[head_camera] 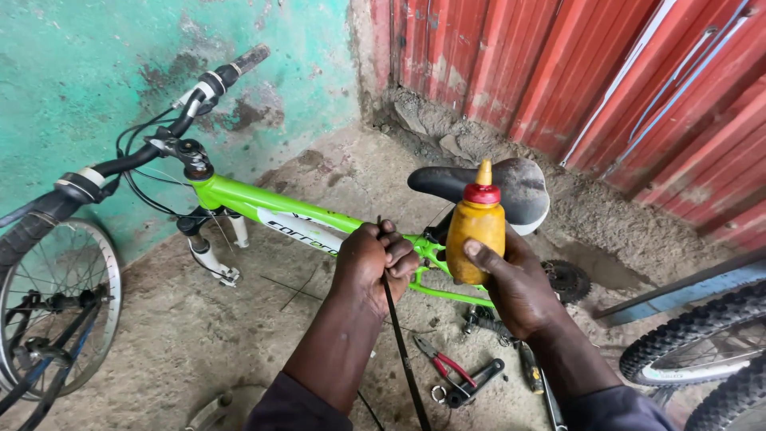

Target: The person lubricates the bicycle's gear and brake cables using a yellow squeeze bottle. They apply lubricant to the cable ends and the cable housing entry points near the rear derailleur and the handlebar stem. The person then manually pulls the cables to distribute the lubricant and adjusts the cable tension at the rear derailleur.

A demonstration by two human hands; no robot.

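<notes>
Item: thin black cable [396, 319], long axis near vertical, running from above the left hand [373, 259] down to the picture's bottom edge. Left fingers curled tight around its upper part. Right hand [511, 283] just beside, fingers wrapped around an upright yellow squeeze bottle [475, 238] with red cap, nozzle up, level with the cable's top and to its right. Behind: green bicycle frame [255, 201], black saddle [511, 185]. On the dirt floor [183, 319] below: red-handled pliers [444, 363]. Open room toward the left.
</notes>
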